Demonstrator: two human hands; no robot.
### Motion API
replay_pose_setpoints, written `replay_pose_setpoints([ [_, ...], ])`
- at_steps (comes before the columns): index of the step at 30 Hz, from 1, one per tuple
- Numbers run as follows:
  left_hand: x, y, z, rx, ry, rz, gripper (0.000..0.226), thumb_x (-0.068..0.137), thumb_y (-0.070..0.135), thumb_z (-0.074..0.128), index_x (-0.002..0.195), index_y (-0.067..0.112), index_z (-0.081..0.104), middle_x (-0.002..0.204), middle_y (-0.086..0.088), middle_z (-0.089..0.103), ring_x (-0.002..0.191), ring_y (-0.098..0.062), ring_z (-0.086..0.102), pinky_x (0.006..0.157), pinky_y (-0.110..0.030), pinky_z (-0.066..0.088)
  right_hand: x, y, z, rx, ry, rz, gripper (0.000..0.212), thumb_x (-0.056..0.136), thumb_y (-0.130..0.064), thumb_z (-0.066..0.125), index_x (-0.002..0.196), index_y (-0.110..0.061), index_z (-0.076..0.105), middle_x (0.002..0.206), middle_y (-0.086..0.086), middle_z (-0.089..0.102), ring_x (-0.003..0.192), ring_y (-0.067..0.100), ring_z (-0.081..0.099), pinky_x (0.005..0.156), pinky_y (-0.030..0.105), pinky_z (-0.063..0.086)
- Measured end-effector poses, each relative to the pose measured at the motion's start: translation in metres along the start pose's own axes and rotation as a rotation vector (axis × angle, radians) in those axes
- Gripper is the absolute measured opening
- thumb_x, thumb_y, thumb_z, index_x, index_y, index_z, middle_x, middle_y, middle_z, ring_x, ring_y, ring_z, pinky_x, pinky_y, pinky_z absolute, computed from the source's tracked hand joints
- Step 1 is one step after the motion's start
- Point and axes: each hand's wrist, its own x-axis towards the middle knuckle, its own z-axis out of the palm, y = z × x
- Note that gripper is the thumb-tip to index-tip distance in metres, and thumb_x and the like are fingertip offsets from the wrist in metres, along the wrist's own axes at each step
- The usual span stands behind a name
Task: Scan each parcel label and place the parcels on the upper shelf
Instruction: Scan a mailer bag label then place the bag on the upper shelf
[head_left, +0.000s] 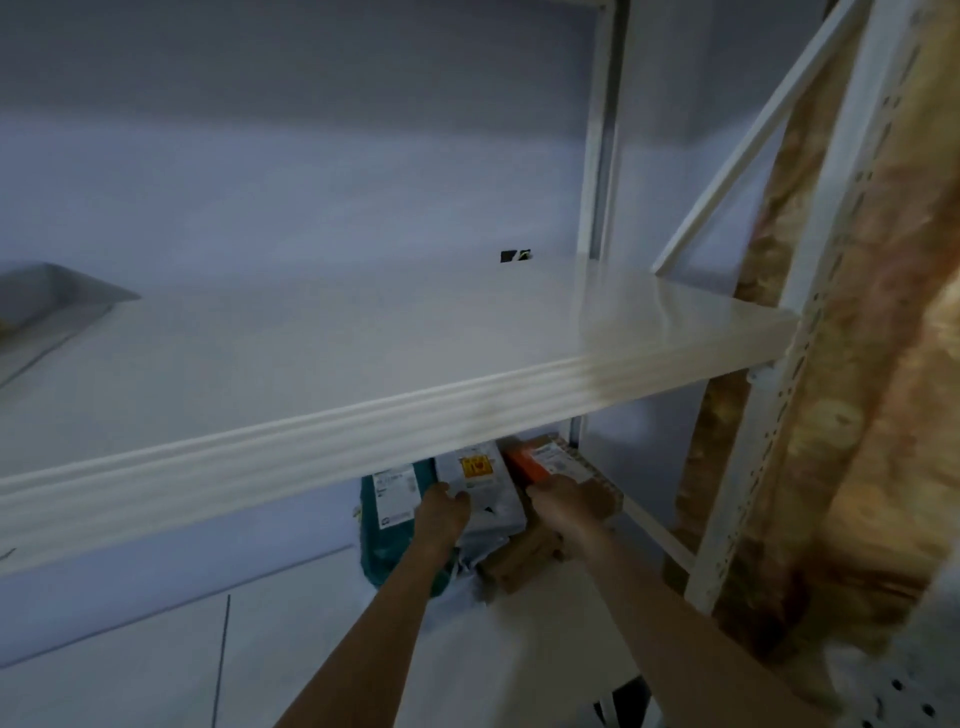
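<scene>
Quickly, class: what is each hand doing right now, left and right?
Left hand: resting on the grey parcel; whether its grip has closed cannot be told.
Right hand: closed around the orange scanner.

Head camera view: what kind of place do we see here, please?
Probably a parcel storage or sorting room. White metal shelving with slotted uprights fills the view, and labelled parcels, among them a grey mailer bag and a teal parcel, lie on the lower shelf.

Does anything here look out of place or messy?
Yes. The parcels lie in a loose, overlapping heap on the lower shelf: the grey mailer leans over the teal one and looks crumpled at its lower end.
</scene>
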Motion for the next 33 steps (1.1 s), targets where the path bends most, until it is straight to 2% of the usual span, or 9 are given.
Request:
replay_pose_setpoints([
  [2,0.02,-0.002,0.0,0.018,-0.008,-0.018,0.025,0.098,0.02,0.047,0.118,0.008,0.058,0.098,-0.016,0.062,0.077,-0.025,0.058,0.073,-0.034,0.052,0.054,0.019,0.012,0.016,-0.052,-0.067,0.04,0.097,-0.023,0.051,0.135,-0.035,0.054,0.139,0.0,0.058,0.124,0.023,0.057,0.1,0.032,0.048],
  [5,0.045,-0.008,0.004,-0.011,-0.047,-0.043,0.03,0.098,0.023,0.049,0.125,0.009,0.054,0.116,-0.019,0.062,0.1,-0.032,0.061,0.082,-0.033,0.051,0.186,0.091,0.031,-0.063,-0.085,-0.066,0.058,0.082,-0.044,0.067,0.134,-0.058,0.045,0.143,-0.006,0.056,0.125,0.019,0.058,0.103,0.042,0.051],
  [7,0.053,-0.013,0.01,-0.01,-0.068,-0.074,0.04,0.098,0.024,0.05,0.132,0.003,0.051,0.126,-0.02,0.06,0.108,-0.033,0.059,0.083,-0.033,0.048,0.144,0.057,0.038,-0.091,-0.128,0.019,0.06,0.086,-0.052,0.069,0.14,-0.035,0.051,0.138,0.005,0.058,0.116,0.025,0.059,0.098,0.04,0.051],
  [10,0.06,-0.019,0.018,-0.037,-0.068,-0.09,0.039,0.098,0.019,0.049,0.128,-0.005,0.053,0.116,-0.021,0.061,0.091,-0.027,0.06,0.081,-0.038,0.048,0.106,0.019,0.039,-0.127,-0.118,0.124,0.045,0.101,-0.039,0.054,0.136,-0.01,0.055,0.13,0.012,0.06,0.106,0.026,0.057,0.088,0.034,0.046],
  [14,0.06,-0.02,0.026,-0.073,-0.081,-0.108,0.041,0.098,0.017,0.048,0.128,-0.01,0.052,0.126,-0.024,0.058,0.113,-0.036,0.058,0.086,-0.038,0.048,0.111,0.026,0.038,-0.021,-0.071,0.107,0.048,0.101,-0.032,0.054,0.141,-0.006,0.051,0.136,0.014,0.056,0.115,0.03,0.057,0.087,0.034,0.044],
  [20,0.054,-0.021,0.034,-0.338,-0.077,-0.034,0.048,0.088,0.016,0.054,0.132,0.001,0.043,0.128,-0.021,0.055,0.112,-0.034,0.055,0.096,-0.053,0.05,0.122,0.046,0.024,0.277,-0.111,0.052,0.04,0.091,-0.02,0.071,0.127,-0.006,0.063,0.127,0.014,0.065,0.105,0.027,0.063,0.093,0.037,0.051],
  [24,0.023,-0.013,0.026,-0.606,-0.102,0.02,0.068,0.067,0.03,0.075,0.125,-0.001,0.058,0.122,-0.023,0.064,0.112,-0.038,0.062,0.096,-0.058,0.049,0.11,0.062,0.01,0.545,-0.31,0.046,0.03,0.089,-0.004,0.07,0.118,-0.012,0.07,0.121,0.013,0.072,0.108,0.028,0.069,0.1,0.045,0.052],
  [29,-0.016,-0.015,0.013,-0.743,-0.239,-0.103,0.04,0.087,0.018,0.071,0.123,0.009,0.058,0.117,-0.018,0.069,0.108,-0.035,0.066,0.096,-0.054,0.051,0.087,0.073,0.002,0.679,-0.543,0.17,0.031,0.092,-0.005,0.059,0.121,-0.008,0.068,0.115,0.018,0.073,0.11,0.037,0.069,0.101,0.056,0.05],
  [33,-0.044,-0.029,0.002,-0.7,-0.198,-0.129,0.04,0.086,0.013,0.071,0.124,0.009,0.059,0.112,-0.012,0.071,0.102,-0.026,0.069,0.084,-0.037,0.058,0.066,0.078,0.022,0.66,-0.647,0.141,0.04,0.088,-0.018,0.073,0.127,-0.012,0.067,0.117,0.014,0.073,0.11,0.032,0.07,0.102,0.051,0.051],
])
